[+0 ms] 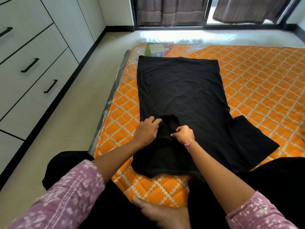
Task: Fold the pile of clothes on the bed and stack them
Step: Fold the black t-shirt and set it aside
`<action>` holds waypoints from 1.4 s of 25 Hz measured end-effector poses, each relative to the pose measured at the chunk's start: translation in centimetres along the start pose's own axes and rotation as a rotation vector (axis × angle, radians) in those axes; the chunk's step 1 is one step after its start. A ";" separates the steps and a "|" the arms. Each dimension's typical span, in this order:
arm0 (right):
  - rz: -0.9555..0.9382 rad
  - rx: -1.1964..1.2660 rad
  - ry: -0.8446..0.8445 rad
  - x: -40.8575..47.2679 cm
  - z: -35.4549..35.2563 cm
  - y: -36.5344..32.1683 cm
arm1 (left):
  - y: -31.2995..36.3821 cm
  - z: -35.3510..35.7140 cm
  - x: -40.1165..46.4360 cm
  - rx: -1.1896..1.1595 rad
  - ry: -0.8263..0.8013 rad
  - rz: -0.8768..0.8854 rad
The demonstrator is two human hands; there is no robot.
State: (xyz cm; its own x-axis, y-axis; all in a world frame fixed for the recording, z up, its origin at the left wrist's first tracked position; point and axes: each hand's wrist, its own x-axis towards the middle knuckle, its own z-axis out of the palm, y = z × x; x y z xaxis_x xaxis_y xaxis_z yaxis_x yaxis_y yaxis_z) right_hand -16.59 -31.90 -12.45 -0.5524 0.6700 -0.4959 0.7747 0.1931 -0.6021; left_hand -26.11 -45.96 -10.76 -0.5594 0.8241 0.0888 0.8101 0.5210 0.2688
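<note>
A black T-shirt [181, 90] lies flat on the orange patterned mattress [257, 75], its hem far from me and its collar near my knees. Its left sleeve is folded inward over the body, and the right sleeve [250, 139] still lies spread out. My left hand [146, 131] rests on the folded sleeve with its fingers bent on the cloth. My right hand [184, 133] pinches the black fabric of that sleeve fold between thumb and fingers. No other clothes are in view.
The mattress edge, wrapped in clear plastic [115, 90], runs along the left, with tiled floor [69, 116] and white drawers [28, 66] beyond. A label card [156, 49] sits at the mattress's far corner. My crossed legs and bare foot [161, 210] are at the near edge.
</note>
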 end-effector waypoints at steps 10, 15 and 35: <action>-0.039 0.202 -0.383 -0.1 -4.1 2.8 | 0.3 1.2 10.6 -0.068 -0.414 -0.077; -0.166 0.142 -0.378 0.3 -3.8 3.2 | 0.7 2.5 10.7 -0.011 -0.224 -0.075; 0.115 -0.027 0.033 0.1 0.2 -0.9 | 0.6 5.2 -2.4 0.133 -0.041 -0.264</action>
State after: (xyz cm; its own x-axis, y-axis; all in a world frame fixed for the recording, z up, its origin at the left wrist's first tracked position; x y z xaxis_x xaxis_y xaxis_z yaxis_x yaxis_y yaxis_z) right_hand -17.41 -32.13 -12.08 -0.4491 0.7123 -0.5394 0.8407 0.1325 -0.5250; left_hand -23.35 -46.46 -15.83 -0.7482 0.6634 -0.0069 0.6552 0.7406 0.1490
